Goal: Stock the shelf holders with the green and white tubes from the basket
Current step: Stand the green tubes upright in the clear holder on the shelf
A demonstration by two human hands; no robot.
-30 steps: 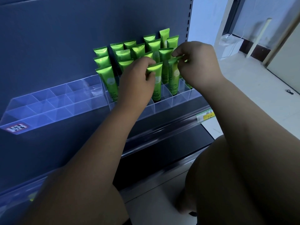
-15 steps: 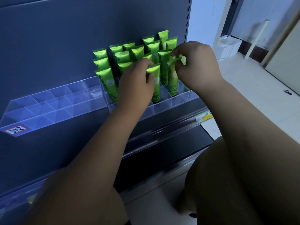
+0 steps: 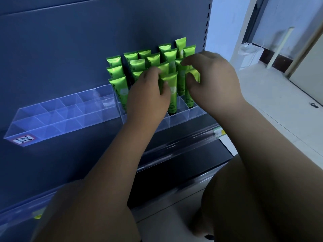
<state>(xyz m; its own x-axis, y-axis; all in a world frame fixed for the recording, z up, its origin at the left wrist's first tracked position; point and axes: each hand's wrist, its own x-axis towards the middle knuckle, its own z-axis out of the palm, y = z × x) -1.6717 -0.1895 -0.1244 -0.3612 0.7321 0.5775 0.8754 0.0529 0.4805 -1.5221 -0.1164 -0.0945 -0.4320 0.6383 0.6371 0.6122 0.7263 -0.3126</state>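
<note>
Several green and white tubes stand upright in the right clear holder (image 3: 180, 117) on the shelf. My left hand (image 3: 148, 96) pinches the front-row green tube (image 3: 172, 91), thumb on its left edge. My right hand (image 3: 215, 84) has its fingers curled round the top of a neighbouring green tube (image 3: 194, 75) at the holder's right end. More tubes (image 3: 115, 70) fill the rows behind and to the left. The basket is out of view.
A second clear divided holder (image 3: 61, 116) with a label sticker sits to the left, its compartments bare. The blue shelf back panel (image 3: 70, 49) rises behind. A shelf edge rail (image 3: 183, 142) with a price tag runs below. White floor lies to the right.
My left hand has slid slightly down the front tube. My right hand stays at the top of its tube, fingers shifting a little.
</note>
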